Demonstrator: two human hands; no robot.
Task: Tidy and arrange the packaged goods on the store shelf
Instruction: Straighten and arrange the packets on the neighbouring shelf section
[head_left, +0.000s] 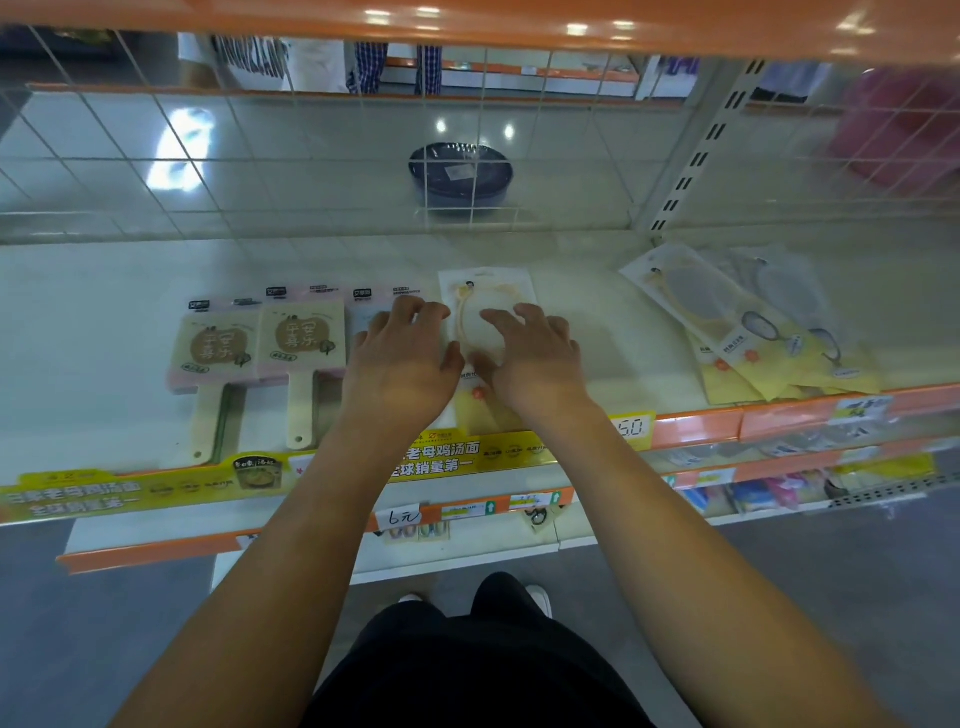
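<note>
- Both hands are down on the shelf (104, 312), working on one flat packet in the middle of the row.
- The left hand (402, 358) lies over the third pink-backed packet (366, 312) and the left edge of the headband packet (485, 291). Its fingers are bent at the knuckles and the tips press down; I cannot see it gripping anything.
- The right hand (535, 353) rests on the headband packet itself, fingers spread and lightly bent, the thumb pointing inward toward the other hand. It looks like a flat press, not a pinch.
- My guess is that the two hands frame the packet from either side so it can be slid square and lined up beside its neighbours.
- To the left, two fan packets (265, 343) lie side by side with their handles pointing at the shelf's front edge; they look already squared, so that row seems to be the pattern being followed.
- To the right, well apart, a loose heap of yellow packets (748, 332) lies fanned and overlapping at an angle. They are probably the same goods as the packet under the hands, and still need sorting.
- A yellow promotional strip (447, 457) and price tags run along the front rail, so packets set too far forward could cover them.
- Behind the wire grid at the back, a dark bowl (460, 174) sits on the floor beyond.
</note>
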